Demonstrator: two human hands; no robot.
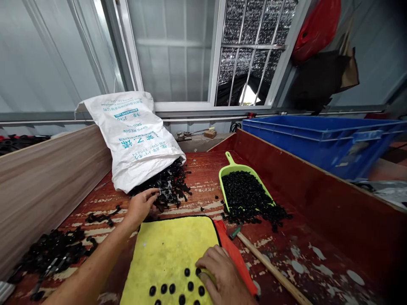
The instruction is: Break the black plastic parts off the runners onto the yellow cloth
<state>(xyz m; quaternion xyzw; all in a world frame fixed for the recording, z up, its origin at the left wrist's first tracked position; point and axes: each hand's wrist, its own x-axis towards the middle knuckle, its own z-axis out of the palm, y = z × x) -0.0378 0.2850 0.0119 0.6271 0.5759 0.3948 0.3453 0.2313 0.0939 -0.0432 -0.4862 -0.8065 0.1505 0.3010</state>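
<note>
My left hand [140, 207] reaches forward to the heap of black plastic parts [170, 186] spilling out of a white sack [136, 137]; its fingers curl onto the parts at the heap's near edge. My right hand [222, 275] rests on the yellow cloth [171, 250], fingers bent down and pressed on the cloth beside several small black round pieces [178, 290] lying there. What the right fingers hold, if anything, is hidden.
A green scoop [235, 171] full of small black pieces lies to the right, with more spilled in front. A wooden stick [270, 267] lies diagonally near it. A blue crate [321, 135] stands behind the red side board. More black parts [54, 250] lie at left.
</note>
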